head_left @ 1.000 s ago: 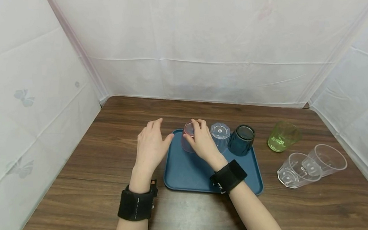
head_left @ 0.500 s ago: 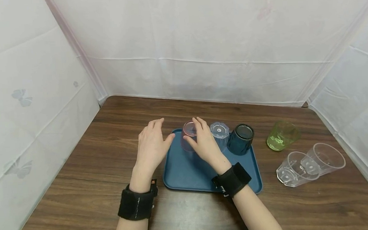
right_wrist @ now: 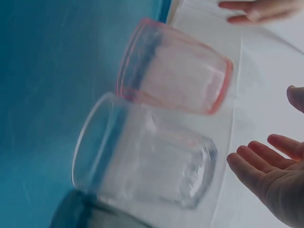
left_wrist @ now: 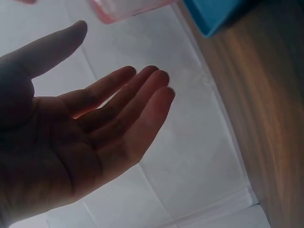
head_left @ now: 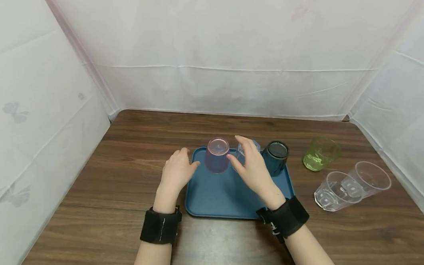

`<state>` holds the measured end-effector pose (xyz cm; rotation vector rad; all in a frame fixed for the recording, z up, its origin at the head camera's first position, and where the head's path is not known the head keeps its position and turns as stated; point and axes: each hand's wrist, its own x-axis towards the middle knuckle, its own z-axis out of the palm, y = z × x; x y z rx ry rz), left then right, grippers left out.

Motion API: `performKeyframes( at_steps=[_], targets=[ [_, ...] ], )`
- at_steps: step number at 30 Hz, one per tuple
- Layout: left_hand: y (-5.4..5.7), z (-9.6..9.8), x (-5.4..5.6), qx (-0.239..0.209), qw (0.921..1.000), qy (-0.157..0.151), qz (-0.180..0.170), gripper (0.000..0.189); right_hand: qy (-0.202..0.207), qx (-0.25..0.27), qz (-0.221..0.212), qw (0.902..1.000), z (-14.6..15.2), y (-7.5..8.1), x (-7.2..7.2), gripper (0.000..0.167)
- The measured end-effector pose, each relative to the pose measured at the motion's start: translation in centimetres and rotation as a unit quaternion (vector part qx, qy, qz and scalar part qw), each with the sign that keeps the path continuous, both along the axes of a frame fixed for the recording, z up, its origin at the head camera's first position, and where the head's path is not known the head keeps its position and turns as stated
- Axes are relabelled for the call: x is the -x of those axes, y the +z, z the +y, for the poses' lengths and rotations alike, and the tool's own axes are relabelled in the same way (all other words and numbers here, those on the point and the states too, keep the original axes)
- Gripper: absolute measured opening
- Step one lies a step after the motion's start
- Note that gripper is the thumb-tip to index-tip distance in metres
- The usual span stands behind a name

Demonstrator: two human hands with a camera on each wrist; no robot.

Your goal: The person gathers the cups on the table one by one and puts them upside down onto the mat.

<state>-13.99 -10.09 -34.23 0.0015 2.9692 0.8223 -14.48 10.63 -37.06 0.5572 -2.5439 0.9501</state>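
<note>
On the blue tray (head_left: pixel 215 198) several glasses stand upside down along the far edge. Leftmost is a pink glass (head_left: pixel 217 158). Beside it stands a clear faceted glass (right_wrist: pixel 156 156), partly hidden by my right hand in the head view. A dark teal glass (head_left: pixel 276 159) is on the right. My right hand (head_left: pixel 252 170) hovers above the clear glass, fingers loosely extended, and the right wrist view shows it apart from the glass. My left hand (head_left: pixel 177 172) hangs at the tray's left edge, holding nothing, its fingers (left_wrist: pixel 137 109) loosely bent and thumb apart.
Right of the tray, a green glass (head_left: pixel 320 155) and two clear glasses (head_left: pixel 332 194) (head_left: pixel 372 178) are on the wooden table (head_left: pixel 93 202). White sheeting (head_left: pixel 213 92) encloses the table at the back and both sides.
My right hand has moved right, from over the pink glass to over the clear one, so the pink glass now shows fully. My left hand has dropped slightly, its fingers looking more bent.
</note>
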Motion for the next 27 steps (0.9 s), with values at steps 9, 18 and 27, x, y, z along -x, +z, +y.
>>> performKeyframes(
  at_steps=[9, 18, 27],
  targets=[
    [-1.4, -0.3, 0.7, 0.044, 0.9969, -0.006, -0.066, 0.048, -0.04, 0.003, 0.058, 0.9975, 3.6, 1.0, -1.0, 0.053],
    [-2.4, -0.2, 1.1, 0.048, 0.9922, -0.014, -0.114, 0.046, -0.118, 0.0, 0.068, 0.9907, 8.3, 1.3, -2.4, 0.053],
    [-3.1, 0.0, 1.3, 0.061, 0.9893, -0.024, -0.131, 0.048, -0.187, -0.004, 0.09, 0.9783, 12.2, 0.8, -3.6, 0.05]
  ],
)
